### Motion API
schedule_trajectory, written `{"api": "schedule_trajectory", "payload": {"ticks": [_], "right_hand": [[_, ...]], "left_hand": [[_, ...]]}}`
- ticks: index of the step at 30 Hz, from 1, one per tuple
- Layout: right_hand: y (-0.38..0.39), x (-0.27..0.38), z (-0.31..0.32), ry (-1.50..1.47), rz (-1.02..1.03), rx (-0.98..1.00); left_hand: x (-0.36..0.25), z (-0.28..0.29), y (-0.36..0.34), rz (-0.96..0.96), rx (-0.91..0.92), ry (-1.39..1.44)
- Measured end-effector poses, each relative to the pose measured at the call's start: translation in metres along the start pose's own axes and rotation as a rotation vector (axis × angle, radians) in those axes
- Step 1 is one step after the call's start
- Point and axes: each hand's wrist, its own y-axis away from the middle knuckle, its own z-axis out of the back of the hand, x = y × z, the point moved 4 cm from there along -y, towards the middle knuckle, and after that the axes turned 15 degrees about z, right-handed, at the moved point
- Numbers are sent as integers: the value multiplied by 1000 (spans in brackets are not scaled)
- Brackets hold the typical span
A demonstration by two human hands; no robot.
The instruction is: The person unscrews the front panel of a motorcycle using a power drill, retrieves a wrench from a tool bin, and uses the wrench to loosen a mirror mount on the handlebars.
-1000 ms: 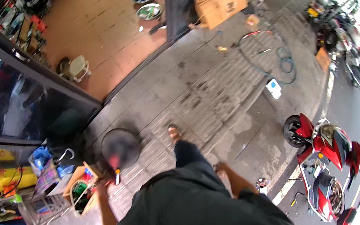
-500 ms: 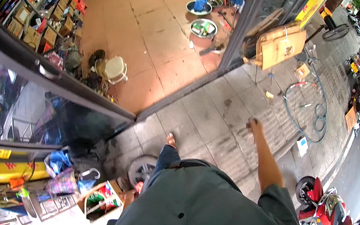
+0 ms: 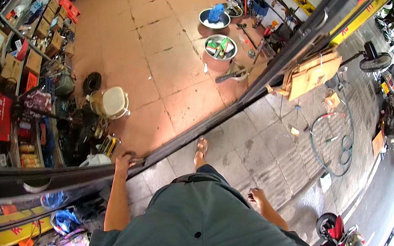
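Note:
My left hand (image 3: 124, 161) is raised at the inner end of the dark-framed glass door (image 3: 78, 169), beside the doorway. Its fingers are bent and slightly apart; whether they touch the frame I cannot tell. Low over the grey paving, my right hand (image 3: 256, 197) hangs with loosely curled fingers, and nothing shows in it. One sandalled foot (image 3: 202, 146) stands forward on the paving, just outside the door track (image 3: 196, 128).
Inside stand a cream stool (image 3: 115, 102), two metal basins (image 3: 220, 47) and shelves of boxes (image 3: 12, 66). Flattened cardboard (image 3: 313, 79) leans by the right door frame. A coiled hose (image 3: 346, 156) lies on the pavement. A red motorcycle (image 3: 344, 244) is parked at the right.
My left hand has come into sight and up to the door frame. My right hand has swung back toward my body. The view has shifted, showing more of the left shelves.

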Motion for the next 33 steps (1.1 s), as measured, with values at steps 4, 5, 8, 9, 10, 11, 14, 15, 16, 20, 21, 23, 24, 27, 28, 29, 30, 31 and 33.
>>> {"api": "schedule_trajectory", "payload": {"ticks": [4,5,8,9,10,11,14,15,16,20,21,23,24,27,28,29,30,31,33], "right_hand": [[-122,126,-43,35,180,-66],[-144,161,-57,16,219,-45],[-201,284,-98,81,322,27],[-214,321,-113,104,360,66],[-230,357,-128,140,401,88],[-246,392,-141,176,449,105],[-320,462,-177,176,517,87],[-353,476,-188,183,533,57],[-391,484,-198,154,535,41],[-514,446,-234,223,276,-180],[-528,424,-242,371,142,-80],[-549,407,-265,887,363,322],[-549,403,-273,1212,652,358],[-553,401,-277,1353,998,324],[-570,412,-272,894,828,235],[-588,419,-267,526,602,166],[-607,432,-258,348,429,98],[-628,454,-252,234,298,22],[-667,530,-227,19,212,-123]], "left_hand": [[21,-12,-92,136,-66,42],[32,-10,-104,273,-33,27],[37,-24,-134,173,287,221],[38,-22,-138,192,278,208],[36,-15,-148,273,90,151],[28,-10,-158,333,-18,135],[-14,-8,-216,400,-113,116],[-35,-10,-247,407,-118,103],[-58,-16,-283,413,-117,87],[-210,-76,-445,426,-79,1],[-261,-97,-475,413,-89,-17],[-375,-158,-530,325,-98,-74],[-434,-194,-551,195,-38,-137],[-596,-312,-605,45,203,-273],[-644,-349,-621,-73,203,-298],[-680,-386,-633,-228,249,-294],[-707,-421,-652,-211,222,-271],[-734,-446,-664,-245,241,-228],[-751,-512,-686,-171,233,-150]]}}
